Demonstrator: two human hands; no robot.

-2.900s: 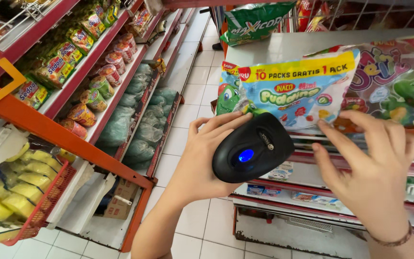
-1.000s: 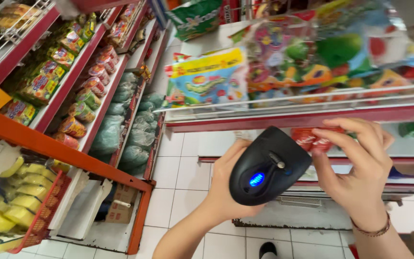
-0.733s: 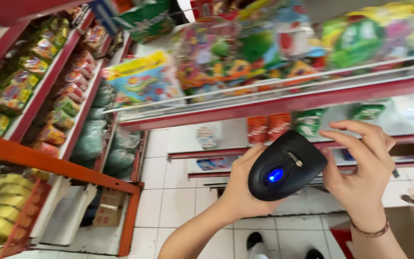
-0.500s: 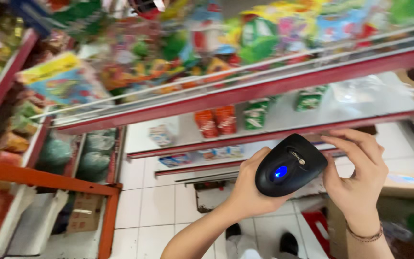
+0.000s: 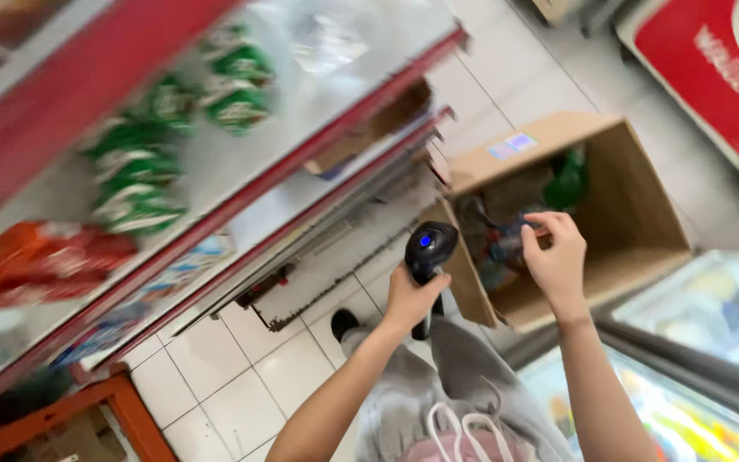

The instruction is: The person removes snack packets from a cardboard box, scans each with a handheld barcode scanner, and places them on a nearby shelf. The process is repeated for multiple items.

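Observation:
My left hand (image 5: 410,299) grips a black handheld scanner (image 5: 428,252) with a blue light on top, held upright over the tiled floor. My right hand (image 5: 555,259) reaches into an open cardboard box (image 5: 635,188) on the floor, fingers curled by the packets inside; whether it holds one I cannot tell. A green packet (image 5: 568,180) lies deeper in the box. The view is tilted and blurred.
Red-edged store shelves (image 5: 241,192) run along the left with green packets (image 5: 237,103) and red packets (image 5: 44,252). A glass-topped freezer (image 5: 712,342) stands at the lower right. An orange rack (image 5: 121,398) sits at the bottom left. My grey hoodie (image 5: 438,402) shows below.
My view swung down and right from the snack shelves to the floor. The box came into view and my right hand moved from beside the scanner into the box.

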